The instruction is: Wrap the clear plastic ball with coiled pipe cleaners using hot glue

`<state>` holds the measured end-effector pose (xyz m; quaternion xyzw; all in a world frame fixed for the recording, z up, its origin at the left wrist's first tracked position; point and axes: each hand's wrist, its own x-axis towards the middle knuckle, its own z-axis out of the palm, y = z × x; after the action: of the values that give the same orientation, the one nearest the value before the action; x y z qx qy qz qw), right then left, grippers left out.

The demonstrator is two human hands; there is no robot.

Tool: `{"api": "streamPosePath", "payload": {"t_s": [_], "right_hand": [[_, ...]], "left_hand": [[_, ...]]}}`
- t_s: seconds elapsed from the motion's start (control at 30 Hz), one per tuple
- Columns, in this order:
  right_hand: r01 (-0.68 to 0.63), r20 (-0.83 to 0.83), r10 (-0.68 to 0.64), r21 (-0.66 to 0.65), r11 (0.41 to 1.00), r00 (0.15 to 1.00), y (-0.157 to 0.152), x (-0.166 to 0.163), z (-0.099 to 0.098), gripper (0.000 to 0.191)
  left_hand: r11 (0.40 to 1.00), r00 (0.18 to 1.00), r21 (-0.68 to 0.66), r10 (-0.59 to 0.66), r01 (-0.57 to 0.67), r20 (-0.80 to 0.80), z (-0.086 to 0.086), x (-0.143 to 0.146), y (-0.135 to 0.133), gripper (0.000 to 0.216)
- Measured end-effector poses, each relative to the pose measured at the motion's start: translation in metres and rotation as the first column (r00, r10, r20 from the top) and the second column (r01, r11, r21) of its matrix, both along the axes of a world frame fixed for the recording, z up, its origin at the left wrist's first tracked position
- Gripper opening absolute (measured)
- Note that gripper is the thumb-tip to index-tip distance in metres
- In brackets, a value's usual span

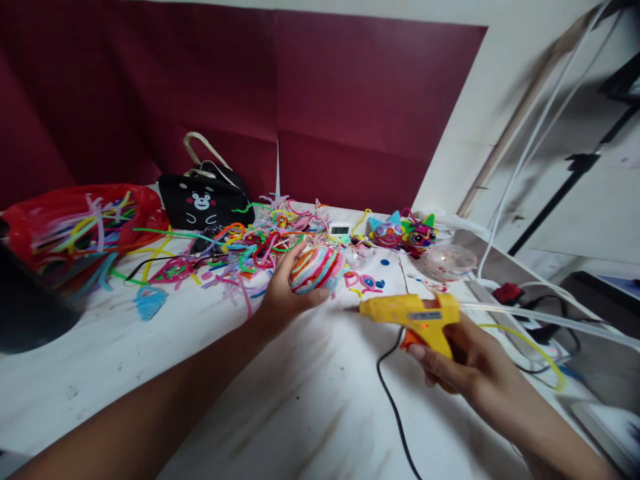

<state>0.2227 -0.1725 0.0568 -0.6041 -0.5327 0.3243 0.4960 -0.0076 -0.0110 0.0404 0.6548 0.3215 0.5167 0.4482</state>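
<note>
Left fingers: the left hand [286,288] grasps a striped fuzzy ball [317,270], thumb along its near lower side, fingers on the left; ball is just above the white tabletop [320,383] or touching it, cannot tell which.
Right fingers: the right hand [463,360] is wrapped round the grip of a yellow hot glue gun [400,309], by its orange trigger [411,339]; squeezed or not, cannot tell.
Nozzle: points towards the ball, clear of it.
Step in hand: looks like gluing on the ball, gun at the ready.
Next move calls for: probably a steady ball, its chosen spot turned to the nozzle.
Close by: small blue-and-pink eye-like pieces [369,283], clear bowl [450,261], two cat-face ornaments [387,232].
Behind: tangled pipe cleaners [260,240], more in a red plastic bag [147,200].
Writing: gun's dark label, illegible; digital timer [340,230], digits too small to trust; black handbag [173,203], printed bear face, no words seen.
</note>
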Motion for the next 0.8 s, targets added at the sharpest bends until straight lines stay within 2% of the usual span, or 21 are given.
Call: {"api": "streamPosePath", "payload": {"t_s": [0.07,0.13,0.2,0.27,0.33,0.4,0.43,0.5,0.57,0.6,0.7,0.8], "right_hand": [[-0.144,-0.023,0.143,-0.112,0.983,0.990,0.005,0.001,-0.003,0.028],[-0.250,-0.047,0.246,-0.221,0.943,0.968,0.010,0.002,-0.009,0.026],[-0.300,-0.015,0.311,-0.314,0.901,0.950,0.014,0.003,-0.016,0.022],[-0.273,0.142,0.346,-0.378,0.885,0.927,0.018,0.005,-0.021,0.021],[-0.171,0.376,0.307,-0.353,0.920,0.874,0.019,0.005,-0.019,0.026],[-0.080,0.545,0.183,-0.207,0.975,0.819,0.019,0.001,-0.012,0.033],[-0.069,0.566,0.128,-0.126,0.990,0.814,0.019,-0.004,-0.007,0.034],[-0.101,0.485,0.098,-0.020,0.995,0.869,0.020,-0.016,0.005,0.030],[-0.189,0.275,0.182,0.000,0.982,0.944,0.023,-0.032,0.015,0.027],[-0.189,0.139,0.187,0.000,0.982,0.973,0.026,-0.040,0.019,0.031],[-0.173,-0.177,0.171,0.006,0.985,0.969,0.033,-0.060,0.025,0.035],[-0.146,-0.332,0.144,0.018,0.989,0.932,0.037,-0.071,0.026,0.038]], "left_hand": [[0.999,0.999,0.051,0.011,-0.009,-0.033,0.002,-0.001,0.001,0.093],[0.995,0.998,0.096,0.018,-0.012,-0.062,0.003,-0.002,0.000,0.093],[0.988,0.996,0.150,0.041,-0.030,-0.075,0.003,-0.001,-0.003,0.092],[0.976,0.993,0.207,0.083,-0.064,-0.082,0.004,0.000,-0.005,0.091],[0.961,0.987,0.260,0.126,-0.098,-0.096,0.005,0.001,-0.009,0.090],[0.947,0.979,0.299,0.158,-0.113,-0.129,0.009,0.002,-0.013,0.089],[0.943,0.975,0.313,0.167,-0.114,-0.147,0.011,0.002,-0.015,0.090],[0.934,0.969,0.338,0.177,-0.110,-0.173,0.014,0.002,-0.020,0.091],[0.923,0.965,0.372,0.180,-0.098,-0.190,0.016,0.003,-0.023,0.092],[0.914,0.963,0.396,0.181,-0.090,-0.200,0.016,0.003,-0.025,0.092],[0.878,0.956,0.473,0.200,-0.078,-0.215,0.015,0.004,-0.029,0.091],[0.848,0.957,0.524,0.212,-0.079,-0.199,0.013,0.005,-0.031,0.093]]}}
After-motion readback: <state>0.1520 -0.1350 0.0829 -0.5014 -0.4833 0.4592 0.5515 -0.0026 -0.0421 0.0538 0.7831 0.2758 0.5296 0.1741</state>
